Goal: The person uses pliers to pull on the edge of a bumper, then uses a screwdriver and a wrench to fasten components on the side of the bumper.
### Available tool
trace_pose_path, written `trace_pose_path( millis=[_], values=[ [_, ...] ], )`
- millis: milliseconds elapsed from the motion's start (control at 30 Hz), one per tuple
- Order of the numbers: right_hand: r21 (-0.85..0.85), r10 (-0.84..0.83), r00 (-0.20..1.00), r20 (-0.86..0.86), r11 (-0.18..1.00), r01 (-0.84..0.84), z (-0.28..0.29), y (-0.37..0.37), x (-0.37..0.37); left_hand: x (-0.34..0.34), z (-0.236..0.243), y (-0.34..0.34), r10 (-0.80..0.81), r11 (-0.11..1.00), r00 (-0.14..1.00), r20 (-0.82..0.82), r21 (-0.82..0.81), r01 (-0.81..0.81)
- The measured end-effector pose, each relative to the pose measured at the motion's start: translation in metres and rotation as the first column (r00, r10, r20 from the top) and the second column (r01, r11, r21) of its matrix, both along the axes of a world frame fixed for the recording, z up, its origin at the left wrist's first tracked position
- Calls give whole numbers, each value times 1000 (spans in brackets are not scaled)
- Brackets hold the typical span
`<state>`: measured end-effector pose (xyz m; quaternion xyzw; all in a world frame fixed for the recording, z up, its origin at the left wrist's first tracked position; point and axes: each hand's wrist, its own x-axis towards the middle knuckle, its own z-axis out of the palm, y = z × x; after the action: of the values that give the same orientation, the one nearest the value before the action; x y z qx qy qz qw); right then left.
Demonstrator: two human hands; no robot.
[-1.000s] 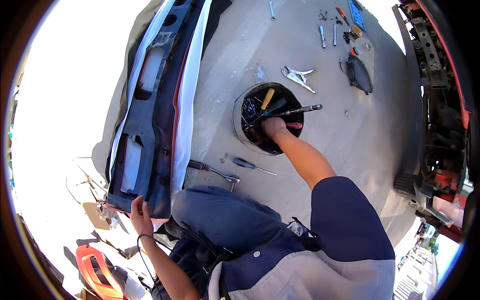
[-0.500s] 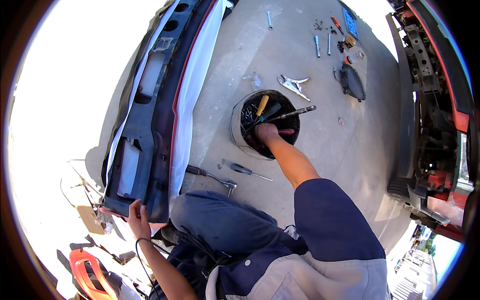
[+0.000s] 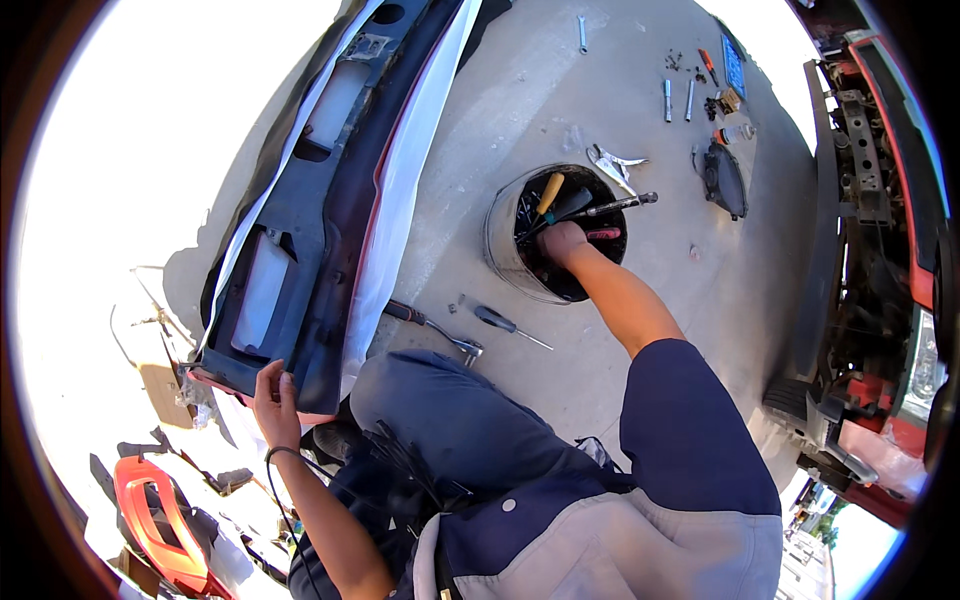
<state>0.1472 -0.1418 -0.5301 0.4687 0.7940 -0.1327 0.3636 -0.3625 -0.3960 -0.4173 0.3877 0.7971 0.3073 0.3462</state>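
My right hand (image 3: 562,242) is down inside a metal bucket (image 3: 508,255) of tools, beside a yellow handle (image 3: 550,192), a long black-and-silver bar (image 3: 630,200) and a red handle (image 3: 604,233); its fingers are hidden. My left hand (image 3: 277,405) is at the near end of a long dark bumper (image 3: 335,260) lying on white wrapping (image 3: 395,220), its fingers loosely bent and apart, with nothing visibly held. A screwdriver (image 3: 497,320) and a ratchet (image 3: 445,336) lie on the concrete between the bucket and my knee.
Locking pliers (image 3: 615,165), sockets (image 3: 668,100), small parts and a dark housing (image 3: 722,180) lie beyond the bucket. A vehicle's exposed front (image 3: 865,160) stands along the right. An orange plastic piece (image 3: 160,520) lies among parts at lower left.
My right hand has shifted slightly left within the bucket since a second ago and is still inside it. The view has moved a little; my left hand stays at the bumper's end.
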Motion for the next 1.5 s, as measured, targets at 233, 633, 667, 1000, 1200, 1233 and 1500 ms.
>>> trace_pose_path(
  millis=[233,633,667,1000,1200,1233,1500],
  values=[
    [-196,69,994,87,979,-51,108,22,-10,3,9,12,46,998,999,17,31,-47],
    [-676,-581,506,-637,737,-5,218,18,-212,63,46,76,-176,977,827,533,201,78],
    [-656,-561,485,-670,754,-35,219,14,-245,65,56,79,-230,967,804,549,219,127],
    [-391,-208,530,-822,883,-259,240,-65,-432,8,47,34,-72,883,865,496,434,-176],
    [-357,-346,190,-919,934,-29,205,-81,-445,-58,34,-2,413,701,730,544,322,-636],
    [-465,-470,115,-875,883,68,195,-77,-441,-72,17,-7,540,485,562,626,315,-816],
    [-903,-906,-129,-403,371,217,118,-51,-409,-141,-47,7,587,15,115,801,132,-991]
  ],
)
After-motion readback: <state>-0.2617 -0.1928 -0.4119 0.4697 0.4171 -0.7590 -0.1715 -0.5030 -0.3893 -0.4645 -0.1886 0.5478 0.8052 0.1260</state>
